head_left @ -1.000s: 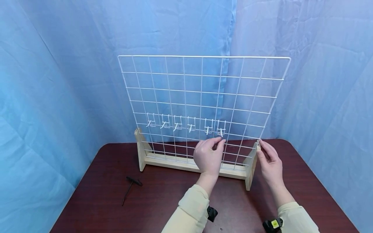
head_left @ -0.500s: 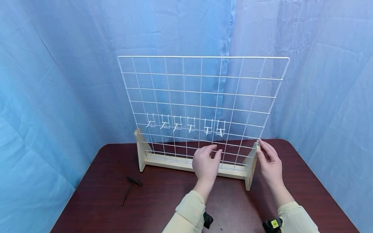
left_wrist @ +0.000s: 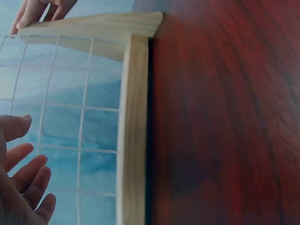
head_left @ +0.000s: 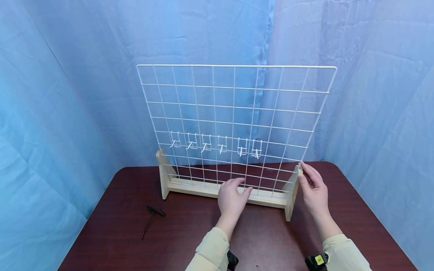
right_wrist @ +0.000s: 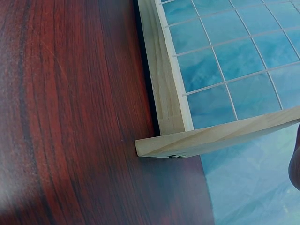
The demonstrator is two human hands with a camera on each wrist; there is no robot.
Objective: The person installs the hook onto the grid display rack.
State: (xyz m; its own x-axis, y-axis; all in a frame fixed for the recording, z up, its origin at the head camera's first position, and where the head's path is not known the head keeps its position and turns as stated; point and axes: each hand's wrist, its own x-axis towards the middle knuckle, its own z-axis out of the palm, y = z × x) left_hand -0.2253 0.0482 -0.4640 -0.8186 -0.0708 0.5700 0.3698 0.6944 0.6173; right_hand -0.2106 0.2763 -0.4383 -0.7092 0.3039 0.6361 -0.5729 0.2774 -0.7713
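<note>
A white wire grid panel (head_left: 234, 66) stands upright in a pale wooden base (head_left: 194, 190) with an end piece on each side. Several white wire hooks (head_left: 205, 146) hang in a row on the grid's lower half. In front of the base's crossbar, my left hand (head_left: 231, 201) is held with fingers spread and nothing in it; the left wrist view shows its fingers (left_wrist: 35, 180) apart in front of the wires. My right hand (head_left: 316, 192) grips the top of the right wooden end piece (head_left: 291, 199), beside the grid's edge. Only a fingertip (right_wrist: 294, 168) shows in the right wrist view.
A black T-handled tool (head_left: 155, 211) with a thin shaft lies at the left on the dark red wooden table (head_left: 112, 233). Light blue curtains (head_left: 84, 75) hang behind and at both sides. The table's rounded back corners lie beyond the stand.
My left hand has come away from the rightmost hook, moving down and slightly left while its fingers spread. The right hand stays at the end piece, and the hooks hang in place.
</note>
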